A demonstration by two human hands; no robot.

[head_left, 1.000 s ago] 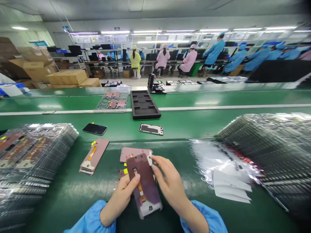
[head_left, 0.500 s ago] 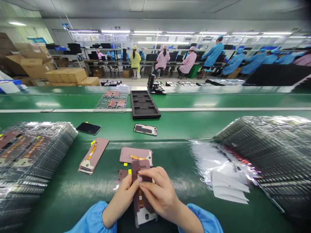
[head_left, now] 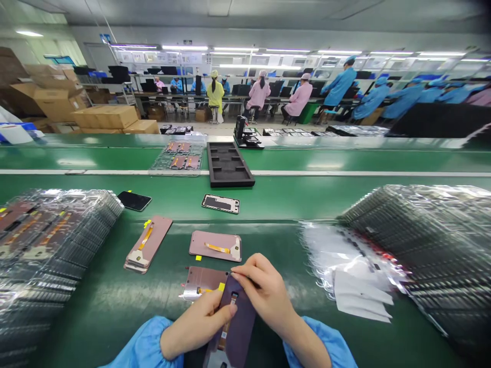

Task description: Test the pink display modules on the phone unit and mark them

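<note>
A phone screen [head_left: 242, 327] with its mauve back facing up is tilted in front of me, an orange-brown flex cable running along its middle. My left hand [head_left: 203, 317] grips its left side, thumb lying on the cable. At the screen's top edge my right hand [head_left: 264, 291] pinches with thumb and fingertips; whether a thin film is also between them I cannot tell. Just beyond lies another phone screen [head_left: 205, 278], partly covered by my left hand. Farther off is a mauve screen [head_left: 199, 241] with an orange cable and yellow tab.
Small stacked screens [head_left: 148, 245] lie left of centre. Clear plastic tray stacks stand at left [head_left: 88, 230] and right [head_left: 433, 240]. Plastic film and white sheets [head_left: 360, 296] lie right. A phone frame [head_left: 220, 203], black phone [head_left: 134, 200] and black foam tray [head_left: 232, 179] are beyond.
The held screen has shifted lower and tilted right. My right hand has gone from the cable to the screen's top edge. The phone frame and black phone have slid left.
</note>
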